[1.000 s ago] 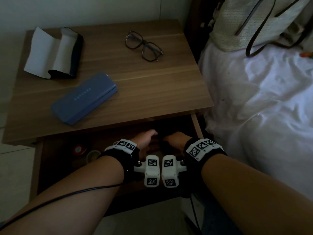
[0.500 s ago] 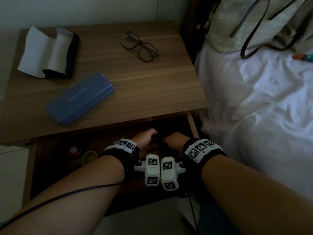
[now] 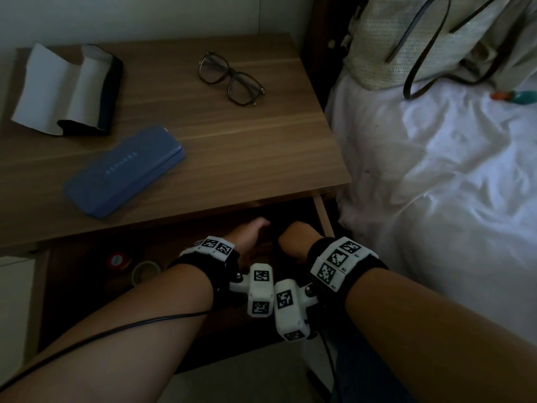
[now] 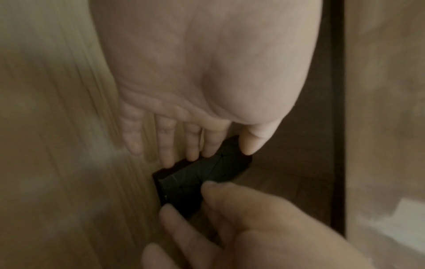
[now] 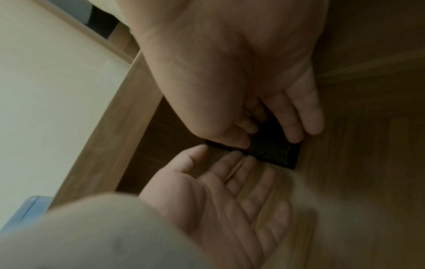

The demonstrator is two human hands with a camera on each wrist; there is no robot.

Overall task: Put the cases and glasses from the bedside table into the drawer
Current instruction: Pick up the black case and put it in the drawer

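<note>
both hands are down in the open drawer (image 3: 321,212) settling a black case (image 4: 202,174). the left hand (image 4: 207,76) has near-straight fingers resting on it, while the right hand (image 5: 232,76) looks to pinch its edge, though it's blurry. slide it flat to the back so the blue case (image 3: 125,170), open case (image 3: 66,88) and glasses (image 3: 232,80) on top fit.

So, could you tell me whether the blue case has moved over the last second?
No; the blue case lies at the same spot by the bedside table's front edge.
</note>
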